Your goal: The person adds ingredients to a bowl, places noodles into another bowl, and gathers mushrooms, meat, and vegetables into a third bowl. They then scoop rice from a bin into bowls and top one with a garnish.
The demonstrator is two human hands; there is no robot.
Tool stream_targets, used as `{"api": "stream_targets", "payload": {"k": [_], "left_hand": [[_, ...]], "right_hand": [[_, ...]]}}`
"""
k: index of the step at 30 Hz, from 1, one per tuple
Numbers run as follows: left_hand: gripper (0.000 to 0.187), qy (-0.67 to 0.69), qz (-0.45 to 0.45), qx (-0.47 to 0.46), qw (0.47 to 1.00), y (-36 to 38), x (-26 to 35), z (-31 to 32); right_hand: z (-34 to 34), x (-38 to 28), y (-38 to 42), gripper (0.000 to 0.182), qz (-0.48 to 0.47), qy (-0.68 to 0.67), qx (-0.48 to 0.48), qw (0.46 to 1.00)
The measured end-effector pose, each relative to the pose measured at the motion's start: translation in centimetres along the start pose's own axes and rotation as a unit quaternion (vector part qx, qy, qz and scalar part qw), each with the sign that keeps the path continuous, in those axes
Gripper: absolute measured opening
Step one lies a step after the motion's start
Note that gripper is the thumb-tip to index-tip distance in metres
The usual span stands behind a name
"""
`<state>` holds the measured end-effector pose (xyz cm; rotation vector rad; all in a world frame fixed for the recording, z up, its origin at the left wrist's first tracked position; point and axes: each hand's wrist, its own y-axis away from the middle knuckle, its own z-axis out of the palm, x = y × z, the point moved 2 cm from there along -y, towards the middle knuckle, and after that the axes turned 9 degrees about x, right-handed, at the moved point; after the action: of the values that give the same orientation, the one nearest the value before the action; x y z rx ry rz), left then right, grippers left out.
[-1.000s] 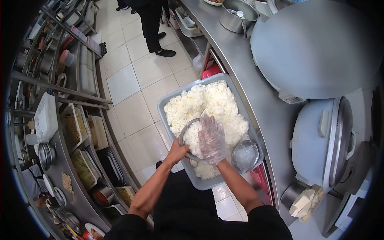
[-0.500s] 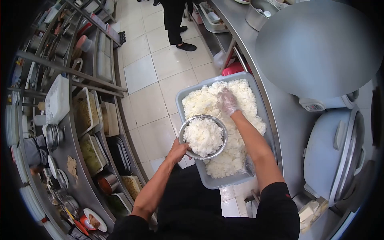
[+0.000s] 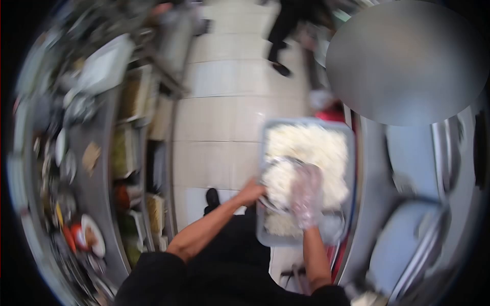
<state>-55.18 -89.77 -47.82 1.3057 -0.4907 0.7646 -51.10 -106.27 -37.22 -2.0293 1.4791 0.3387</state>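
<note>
A grey-blue tub [image 3: 264, 229] full of white rice [image 3: 332, 148] stands right of centre. Over it, my left hand [image 3: 251, 192] grips the left rim of a round metal bowl [image 3: 273, 204] heaped with rice. My right hand [image 3: 307, 196], in a clear plastic glove, lies against the right side of the heap with its fingers pointing away from me. Motion blur hides whether rice is under those fingers. A clear plastic item [image 3: 331, 228] sits in the tub's near right corner.
Shelves with food containers [image 3: 125, 153] and a counter with a plate [image 3: 93, 235] run along the left. A steel counter [image 3: 365, 173] with large pale blue cookers [image 3: 403, 245] borders the right. A person in dark trousers [image 3: 280, 30] stands on the tiled floor ahead.
My right hand has come back from the rice at the tub's far side to the bowl. The view has turned and shifted, with the tub now farther right and lower.
</note>
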Motion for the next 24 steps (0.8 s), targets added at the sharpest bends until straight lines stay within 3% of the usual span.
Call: {"api": "stream_targets", "payload": {"k": [1, 3, 5, 6, 7, 8, 11, 13, 15, 17, 19, 20, 21, 23, 24], "left_hand": [[0.023, 0.007, 0.013, 0.018, 1.0, 1.3, 0.8, 0.1], [0.028, 0.085, 0.052, 0.021, 0.995, 4.6, 2.3, -0.6], [0.033, 0.074, 0.035, 0.053, 0.995, 4.3, -0.6, -2.2], [0.033, 0.093, 0.09, 0.073, 0.989, 6.3, 0.3, -3.2], [0.032, 0.091, 0.046, 0.086, 0.991, 8.9, 1.8, -4.1], [0.037, 0.086, 0.073, 0.112, 0.987, 10.4, 1.9, -5.5], [0.039, 0.099, 0.125, 0.188, 0.969, 14.4, 2.2, -9.3], [0.037, 0.112, 0.153, 0.229, 0.955, 17.4, 1.1, -12.8], [0.031, 0.199, 0.144, 0.237, 0.94, 19.7, -1.4, -17.0], [0.029, 0.275, 0.223, 0.308, 0.883, 22.3, -3.2, -20.4], [0.032, 0.326, 0.26, 0.364, 0.833, 26.7, -5.0, -25.1], [0.037, 0.35, 0.269, 0.387, 0.81, 29.8, -5.9, -28.0], [0.048, 0.368, 0.247, 0.4, 0.802, 33.8, -6.5, -30.5], [0.046, 0.41, 0.278, 0.485, 0.721, 39.3, -7.1, -34.2], [0.039, 0.449, 0.27, 0.531, 0.666, 41.6, -7.9, -36.5]], "right_hand": [[0.1, -1.2, -0.1, 0.038, 0.019, -0.013, -0.013, 1.0], [0.8, -3.6, 0.0, 0.044, 0.003, -0.083, -0.082, 0.993], [0.9, -6.5, 0.1, 0.048, -0.04, -0.074, -0.148, 0.985], [1.8, -8.1, 0.3, 0.048, -0.081, -0.095, -0.156, 0.98], [2.4, -9.5, 0.8, 0.049, -0.089, -0.103, -0.148, 0.98], [2.9, -11.1, 1.0, 0.05, -0.094, -0.106, -0.14, 0.98], [5.1, -16.0, 0.9, 0.052, -0.187, -0.128, -0.166, 0.96], [4.7, -21.6, 0.6, 0.054, -0.278, -0.066, -0.2, 0.937], [4.0, -27.6, 0.6, 0.055, -0.3, -0.218, -0.266, 0.89], [4.4, -32.2, 0.9, 0.054, -0.299, -0.275, -0.265, 0.875], [3.9, -36.4, 0.7, 0.053, -0.182, -0.439, -0.221, 0.852], [4.1, -39.5, 0.8, 0.05, -0.146, -0.455, -0.187, 0.858], [5.1, -40.3, 0.7, 0.05, -0.156, -0.456, -0.193, 0.855], [9.0, -39.4, 0.1, 0.04, -0.155, -0.419, -0.225, 0.866], [11.5, -39.0, 0.3, 0.036, -0.127, -0.479, -0.214, 0.842]]}}
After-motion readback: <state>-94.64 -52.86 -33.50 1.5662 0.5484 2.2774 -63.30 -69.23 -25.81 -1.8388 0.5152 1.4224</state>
